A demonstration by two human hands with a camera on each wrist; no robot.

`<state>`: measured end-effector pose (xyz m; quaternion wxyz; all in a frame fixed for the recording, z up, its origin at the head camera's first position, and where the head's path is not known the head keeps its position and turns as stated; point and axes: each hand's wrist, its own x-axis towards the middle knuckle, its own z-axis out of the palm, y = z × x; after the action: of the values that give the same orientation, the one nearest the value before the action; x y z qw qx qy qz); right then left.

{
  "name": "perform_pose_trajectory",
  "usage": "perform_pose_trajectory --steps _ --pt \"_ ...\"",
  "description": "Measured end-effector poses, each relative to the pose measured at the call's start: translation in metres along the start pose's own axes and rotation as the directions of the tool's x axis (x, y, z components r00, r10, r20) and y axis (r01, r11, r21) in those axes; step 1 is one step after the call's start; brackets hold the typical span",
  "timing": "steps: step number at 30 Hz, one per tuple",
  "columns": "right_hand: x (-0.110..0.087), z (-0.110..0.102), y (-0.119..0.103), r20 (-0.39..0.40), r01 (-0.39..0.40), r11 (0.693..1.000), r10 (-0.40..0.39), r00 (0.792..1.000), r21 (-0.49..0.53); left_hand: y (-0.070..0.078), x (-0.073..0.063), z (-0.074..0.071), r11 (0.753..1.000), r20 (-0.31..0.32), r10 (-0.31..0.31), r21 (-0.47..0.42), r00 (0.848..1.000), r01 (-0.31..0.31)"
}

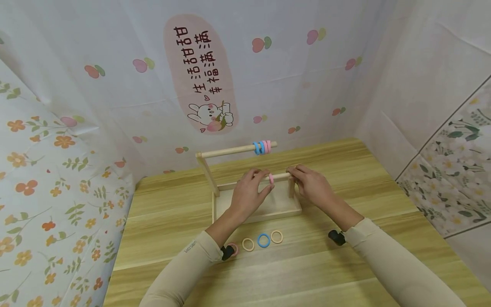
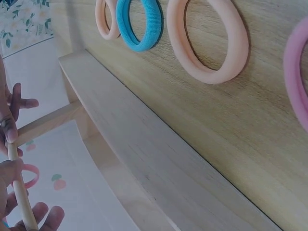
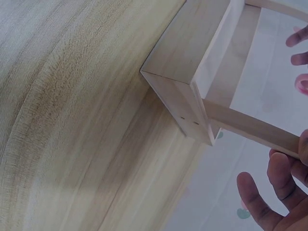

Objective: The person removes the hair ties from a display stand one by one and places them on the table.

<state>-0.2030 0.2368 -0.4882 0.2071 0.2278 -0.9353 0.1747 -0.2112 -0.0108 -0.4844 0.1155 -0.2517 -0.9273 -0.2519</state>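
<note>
Head view: the left hand (image 1: 247,194) pinches a pink ring (image 1: 271,179) round the low rod (image 1: 283,175). The right hand (image 1: 312,184) holds the rod's end. The ring looks light, soft and bendy; its rim seems best to pinch.

Left hand (image 1: 248,194) totally blocks the left end of the lower rod (image 1: 283,175). Black wrist camera (image 1: 228,253) hides part of a pink ring (image 1: 236,249) nearby. Left sleeve (image 1: 180,264) runs off the near edge, its print too tiny to read lol.
</note>
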Motion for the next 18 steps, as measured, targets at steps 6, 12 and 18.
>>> perform_pose_trajectory --steps 6,12,18 --pt "0.0009 -0.0007 -0.0021 0.005 -0.003 1.000 0.003 1.000 0.005 -0.0005 -0.0007 -0.0016 1.000 -0.007 -0.004 -0.001 1.000 0.004" --pt "0.0011 -0.0002 -0.0025 -0.003 -0.004 1.000 0.004 1.000 0.004 -0.0037 -0.0019 -0.0035 1.000 -0.015 -0.015 0.002 1.000 0.015" --pt "0.0003 0.0028 -0.0004 -0.009 -0.004 1.000 0.004 1.000 -0.001 -0.0071 -0.0054 -0.0071 1.000 -0.034 -0.022 -0.009 0.999 0.022"
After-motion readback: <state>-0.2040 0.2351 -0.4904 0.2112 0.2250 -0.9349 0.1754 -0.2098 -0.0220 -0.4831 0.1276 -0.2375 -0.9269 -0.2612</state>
